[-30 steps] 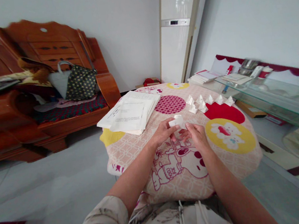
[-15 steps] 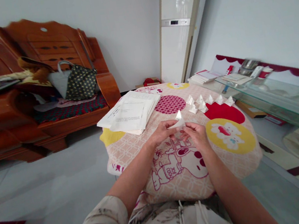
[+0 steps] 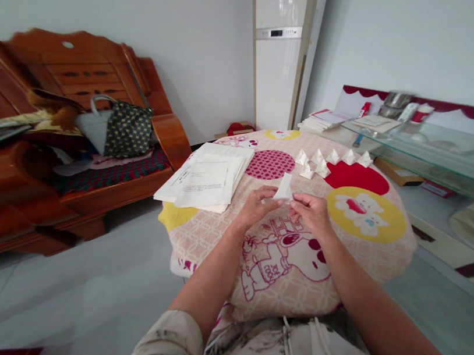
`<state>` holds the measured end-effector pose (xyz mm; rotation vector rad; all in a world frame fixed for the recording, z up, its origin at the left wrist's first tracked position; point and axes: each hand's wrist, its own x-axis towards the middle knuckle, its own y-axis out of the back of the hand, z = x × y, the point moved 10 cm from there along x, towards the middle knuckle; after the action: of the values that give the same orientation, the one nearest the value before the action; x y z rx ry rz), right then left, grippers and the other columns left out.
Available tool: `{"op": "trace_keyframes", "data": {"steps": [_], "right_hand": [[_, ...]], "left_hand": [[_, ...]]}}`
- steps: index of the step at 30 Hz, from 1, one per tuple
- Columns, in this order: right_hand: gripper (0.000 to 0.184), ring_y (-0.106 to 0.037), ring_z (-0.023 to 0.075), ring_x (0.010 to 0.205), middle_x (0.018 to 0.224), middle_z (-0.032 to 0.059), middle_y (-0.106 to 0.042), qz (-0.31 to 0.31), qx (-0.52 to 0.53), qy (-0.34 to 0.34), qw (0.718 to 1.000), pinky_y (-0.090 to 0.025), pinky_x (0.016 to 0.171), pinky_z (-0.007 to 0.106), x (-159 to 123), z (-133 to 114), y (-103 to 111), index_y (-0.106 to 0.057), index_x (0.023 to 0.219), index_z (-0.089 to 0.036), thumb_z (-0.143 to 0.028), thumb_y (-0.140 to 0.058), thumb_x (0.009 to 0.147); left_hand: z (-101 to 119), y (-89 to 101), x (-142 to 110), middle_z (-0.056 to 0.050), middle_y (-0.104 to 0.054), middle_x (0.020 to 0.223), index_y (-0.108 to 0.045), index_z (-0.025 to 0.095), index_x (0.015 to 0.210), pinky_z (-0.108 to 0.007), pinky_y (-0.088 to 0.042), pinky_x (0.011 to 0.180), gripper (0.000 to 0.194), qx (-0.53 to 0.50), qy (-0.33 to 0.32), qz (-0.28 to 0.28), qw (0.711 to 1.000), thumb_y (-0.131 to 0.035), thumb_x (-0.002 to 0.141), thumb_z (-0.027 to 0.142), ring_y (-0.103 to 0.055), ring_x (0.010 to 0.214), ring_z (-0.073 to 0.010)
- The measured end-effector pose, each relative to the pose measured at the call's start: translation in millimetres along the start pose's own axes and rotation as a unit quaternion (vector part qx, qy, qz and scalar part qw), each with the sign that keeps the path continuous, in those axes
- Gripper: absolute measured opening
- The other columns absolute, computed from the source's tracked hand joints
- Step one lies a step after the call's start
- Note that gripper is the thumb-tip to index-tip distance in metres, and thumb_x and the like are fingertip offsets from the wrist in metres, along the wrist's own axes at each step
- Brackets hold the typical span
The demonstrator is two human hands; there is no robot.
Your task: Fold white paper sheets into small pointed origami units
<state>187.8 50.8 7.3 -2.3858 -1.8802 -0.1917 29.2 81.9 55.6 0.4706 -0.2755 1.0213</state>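
Observation:
Between my two hands, over the table, is a small piece of folded white paper [image 3: 284, 188], with one part standing up. My left hand [image 3: 259, 205] grips its left side between thumb and fingers. The fingers of my right hand [image 3: 311, 209] pinch its lower right corner. Beyond my right hand, several small folded paper boats [image 3: 319, 162] stand in a cluster and a row on the patterned tablecloth [image 3: 288, 288]. A stack of printed paper sheets [image 3: 206, 179] lies on the cloth to the left of my hands.
Left of the table is a carved wooden sofa [image 3: 84, 64] with a star-patterned bag [image 3: 128, 131] on it. A tall white air conditioner [image 3: 278, 77] stands behind. Along the right runs a glass shelf [image 3: 449, 150] with a metal pot [image 3: 397, 100]; papers [image 3: 321, 120] lie near its far end.
The folded paper has turned in my fingers; its pointed peak now shows as a broader, slanted flap. Both hands stay in nearly the same place.

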Motion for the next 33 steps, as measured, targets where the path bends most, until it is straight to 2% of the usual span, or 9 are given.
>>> {"op": "trace_keyframes", "data": {"steps": [4, 6, 9, 15, 19, 22, 26, 33], "right_hand": [[0.042, -0.064, 0.0204, 0.048, 0.061, 0.0022, -0.07, -0.022, -0.063, 0.031, 0.997, -0.049, 0.04, 0.028, -2.6, -3.8, -6.1, -0.076, 0.102, -0.013, -0.042, -0.072, 0.071], [0.042, -0.065, 0.0193, 0.05, 0.064, 0.002, -0.071, -0.033, -0.102, 0.062, 0.992, -0.049, 0.042, 0.027, -4.3, -8.7, -9.6, -0.076, 0.109, -0.014, -0.04, -0.068, 0.077], [0.042, -0.064, 0.0172, 0.05, 0.067, 0.0028, -0.071, -0.038, -0.168, 0.121, 0.978, -0.049, 0.046, 0.026, -7.1, -18.6, -12.7, -0.073, 0.117, -0.014, -0.036, -0.061, 0.083], [0.036, -0.066, 0.0193, 0.065, 0.077, 0.0079, -0.071, -0.062, -0.298, 0.266, 0.915, -0.051, 0.063, 0.028, -18.7, -41.0, -27.1, -0.071, 0.118, -0.014, -0.028, -0.051, 0.092], [0.036, -0.067, 0.0222, 0.076, 0.086, 0.0129, -0.073, -0.072, -0.352, 0.33, 0.873, -0.052, 0.071, 0.031, -27.2, -45.7, -37.7, -0.068, 0.122, -0.012, -0.027, -0.048, 0.095], [0.036, -0.067, 0.0231, 0.076, 0.085, 0.0131, -0.073, -0.077, -0.381, 0.342, 0.855, -0.052, 0.071, 0.032, -29.4, -43.7, -42.5, -0.066, 0.124, -0.012, -0.028, -0.047, 0.097], [0.037, -0.067, 0.0239, 0.075, 0.086, 0.0134, -0.073, -0.072, -0.384, 0.344, 0.854, -0.053, 0.07, 0.034, -29.6, -44.0, -42.2, -0.065, 0.126, -0.012, -0.03, -0.049, 0.098], [0.038, -0.068, 0.0249, 0.078, 0.088, 0.0137, -0.074, -0.064, -0.373, 0.363, 0.852, -0.053, 0.07, 0.034, -31.9, -47.0, -41.8, -0.065, 0.128, -0.012, -0.03, -0.049, 0.099]], "left_hand": [[-3.1, -6.0, 2.0, -0.01, -0.074, 0.102, -0.081, 0.017, 0.086, -0.033, -0.047, 0.088, 0.036, -0.023, 0.001, 0.001, 1.0, -0.072, 0.082, 0.052, -0.065, 0.096, -0.0221], [-9.4, -5.8, 1.8, -0.009, -0.074, 0.093, -0.081, 0.016, 0.083, -0.032, -0.047, 0.085, 0.038, -0.039, 0.023, 0.016, 0.999, -0.073, 0.081, 0.053, -0.064, 0.089, -0.0209], [-20.5, -4.9, 0.0, -0.007, -0.073, 0.09, -0.08, 0.016, 0.081, -0.031, -0.047, 0.083, 0.037, -0.071, 0.063, 0.044, 0.994, -0.075, 0.078, 0.052, -0.063, 0.088, -0.0201], [-30.4, -9.2, -2.7, -0.004, -0.067, 0.083, -0.074, 0.013, 0.075, -0.029, -0.045, 0.077, 0.039, -0.116, 0.114, 0.052, 0.985, -0.076, 0.073, 0.052, -0.058, 0.08, -0.0167], [-36.8, -9.8, -4.9, -0.001, -0.062, 0.071, -0.07, 0.011, 0.075, -0.026, -0.042, 0.068, 0.043, -0.133, 0.149, 0.056, 0.978, -0.076, 0.072, 0.053, -0.053, 0.068, -0.0132], [-42.7, -10.0, -6.8, 0.0, -0.059, 0.065, -0.067, 0.01, 0.07, -0.024, -0.037, 0.06, 0.044, -0.127, 0.173, 0.059, 0.975, -0.074, 0.073, 0.054, -0.05, 0.061, -0.0113], [-46.6, -10.6, -8.7, 0.0, -0.057, 0.058, -0.066, 0.01, 0.065, -0.023, -0.031, 0.051, 0.047, -0.134, 0.192, 0.062, 0.97, -0.075, 0.071, 0.055, -0.045, 0.053, -0.0089], [-46.2, -9.9, -9.0, -0.002, -0.063, 0.066, -0.068, 0.008, 0.08, -0.021, -0.033, 0.052, 0.046, -0.198, 0.203, 0.076, 0.956, -0.082, 0.065, 0.049, -0.05, 0.054, -0.009]]}}
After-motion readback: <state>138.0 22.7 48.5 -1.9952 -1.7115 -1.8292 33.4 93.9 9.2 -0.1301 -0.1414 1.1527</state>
